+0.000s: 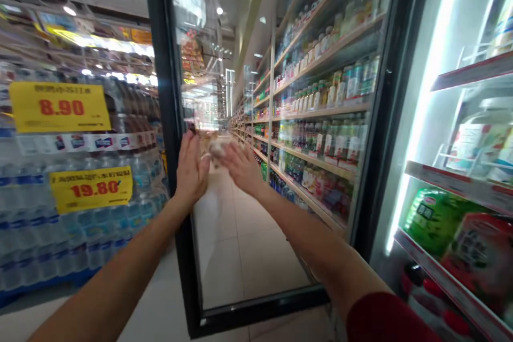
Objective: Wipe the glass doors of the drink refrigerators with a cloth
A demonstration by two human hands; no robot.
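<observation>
A glass cooler door [256, 303] with a black frame stands swung open in front of me. My left hand [191, 166] is at the door's left edge, fingers stretched upward and thumb apart, by the black frame and the glass. My right hand [240, 166] reaches to the glass beside it with fingers extended, slightly blurred. A pale blurred patch lies at its fingertips; I cannot tell whether it is a cloth or a reflection. Both arms are stretched forward, and neither hand is visibly wrapped round anything.
At right is the lit cooler interior, with green pouches [435, 219], a red pouch [481, 256] and white bottles on shelves [457, 181]. Stacked packs of bottled drinks [100, 224] with yellow price signs [60, 107] stand at left. Bottle-filled shelves and a tiled floor show in the glass.
</observation>
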